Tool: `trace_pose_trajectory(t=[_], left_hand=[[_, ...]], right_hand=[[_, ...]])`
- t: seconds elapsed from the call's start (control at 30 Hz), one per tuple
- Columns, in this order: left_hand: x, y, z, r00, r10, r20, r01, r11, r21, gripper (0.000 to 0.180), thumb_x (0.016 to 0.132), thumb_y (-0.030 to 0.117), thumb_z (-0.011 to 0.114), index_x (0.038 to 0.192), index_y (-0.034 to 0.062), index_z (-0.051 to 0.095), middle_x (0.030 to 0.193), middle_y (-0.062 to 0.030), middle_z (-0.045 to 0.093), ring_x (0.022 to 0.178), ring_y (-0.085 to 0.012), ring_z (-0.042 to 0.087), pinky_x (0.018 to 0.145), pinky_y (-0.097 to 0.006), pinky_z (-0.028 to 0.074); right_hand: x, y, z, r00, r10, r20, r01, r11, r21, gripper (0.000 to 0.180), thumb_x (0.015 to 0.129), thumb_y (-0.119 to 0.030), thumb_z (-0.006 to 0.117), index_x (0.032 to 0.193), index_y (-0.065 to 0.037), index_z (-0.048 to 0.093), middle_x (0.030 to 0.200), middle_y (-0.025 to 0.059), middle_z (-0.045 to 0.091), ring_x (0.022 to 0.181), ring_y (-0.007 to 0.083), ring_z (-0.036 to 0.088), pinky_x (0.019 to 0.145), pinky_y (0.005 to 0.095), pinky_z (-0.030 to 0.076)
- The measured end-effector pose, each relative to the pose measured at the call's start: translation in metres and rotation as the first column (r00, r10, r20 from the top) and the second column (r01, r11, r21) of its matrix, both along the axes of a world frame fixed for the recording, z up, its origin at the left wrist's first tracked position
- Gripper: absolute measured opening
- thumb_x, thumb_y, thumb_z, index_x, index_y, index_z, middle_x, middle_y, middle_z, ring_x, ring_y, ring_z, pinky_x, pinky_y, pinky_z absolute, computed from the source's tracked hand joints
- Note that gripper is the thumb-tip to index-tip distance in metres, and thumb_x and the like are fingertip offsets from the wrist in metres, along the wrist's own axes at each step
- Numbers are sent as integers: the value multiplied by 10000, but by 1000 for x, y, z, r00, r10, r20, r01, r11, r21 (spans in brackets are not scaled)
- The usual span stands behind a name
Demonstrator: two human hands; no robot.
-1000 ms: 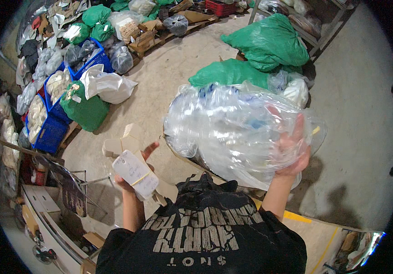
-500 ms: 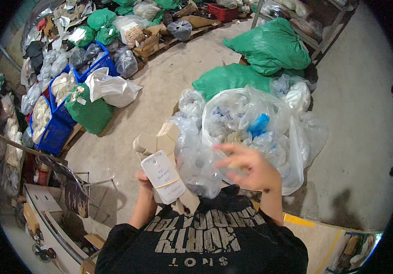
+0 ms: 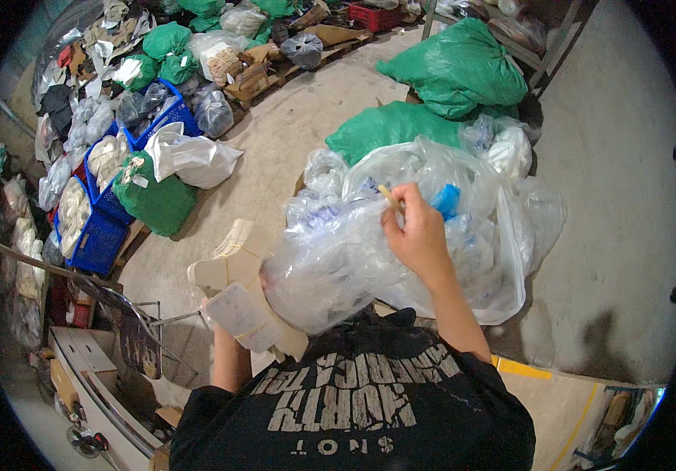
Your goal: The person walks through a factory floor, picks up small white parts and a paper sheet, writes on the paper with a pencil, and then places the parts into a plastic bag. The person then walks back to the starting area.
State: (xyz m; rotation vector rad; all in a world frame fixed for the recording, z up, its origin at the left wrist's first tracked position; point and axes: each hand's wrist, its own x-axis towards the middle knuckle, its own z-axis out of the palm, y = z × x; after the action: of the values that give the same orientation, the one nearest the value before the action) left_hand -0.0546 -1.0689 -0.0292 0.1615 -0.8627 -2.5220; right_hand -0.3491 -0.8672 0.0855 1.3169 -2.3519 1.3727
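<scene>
My left hand [image 3: 265,276], mostly hidden, grips a bundle of cream insole-shaped boards [image 3: 237,245] bound with thin yellow bands. A white card tag [image 3: 237,315] with handwriting lies on the bundle's near side. Against the boards, a clear plastic bag [image 3: 322,267] spreads rightward from my left hand to below my right hand. My right hand [image 3: 418,239] is closed in a pinch on a small yellowish strip [image 3: 389,197], over the bag's far right end. Whether those fingers also hold the bag's film, I cannot tell.
A large translucent sack [image 3: 503,259] of crumpled plastic bags, with a blue piece [image 3: 446,202] inside, stands ahead of me. Green sacks [image 3: 460,71] lie beyond it. Blue crates [image 3: 98,243] and a green bag [image 3: 153,196] are at left, near a folding chair [image 3: 140,341].
My right hand has moved up and away from me, its fingers now pinched. The clear bag now stretches wide between the hands. The board bundle has shifted left and tilted.
</scene>
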Motion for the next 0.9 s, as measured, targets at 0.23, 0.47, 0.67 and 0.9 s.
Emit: trace_pose_trajectory(t=[0.23, 0.47, 0.67, 0.9], left_hand=[[18, -14, 49, 951, 309, -23, -309, 939, -150, 1011, 633, 558, 797, 1386, -61, 528, 1254, -292, 623, 932, -372, 730, 708, -436, 622], [6, 16, 101, 978, -145, 147, 194, 891, -411, 1049, 595, 514, 894, 1390, -55, 513, 1151, -280, 678, 1037, -369, 714, 854, -538, 616], [-24, 29, 110, 878, -126, 462, 409, 700, -586, 722, 697, 152, 906, 1337, -33, 629, 1271, -129, 695, 1204, -222, 634, 1068, -388, 486], [-33, 28, 20, 927, 366, 79, -197, 657, -728, 619, 878, 332, 760, 1393, 28, 601, 1334, -130, 668, 1221, -275, 640, 1060, -447, 509]], right_hand=[[-1, 9, 29, 985, -95, 147, 105, 992, -64, 123, 977, -166, 666, 995, -59, 607, 664, 113, 628, 543, 277, 635, 526, 396, 471], [23, -4, 39, 983, 93, 161, -72, 989, -131, 159, 986, -157, 664, 1094, -40, 673, 672, 122, 625, 521, 220, 594, 525, 354, 469], [41, 3, 58, 792, 501, -347, -584, 788, -195, 434, 844, -136, 758, 1276, -122, 718, 903, 77, 655, 607, 198, 647, 571, 338, 547], [37, 22, 50, 587, 684, -434, -692, 702, 169, 475, 794, -125, 737, 1264, -193, 747, 749, 13, 544, 581, 154, 619, 512, 316, 512]])
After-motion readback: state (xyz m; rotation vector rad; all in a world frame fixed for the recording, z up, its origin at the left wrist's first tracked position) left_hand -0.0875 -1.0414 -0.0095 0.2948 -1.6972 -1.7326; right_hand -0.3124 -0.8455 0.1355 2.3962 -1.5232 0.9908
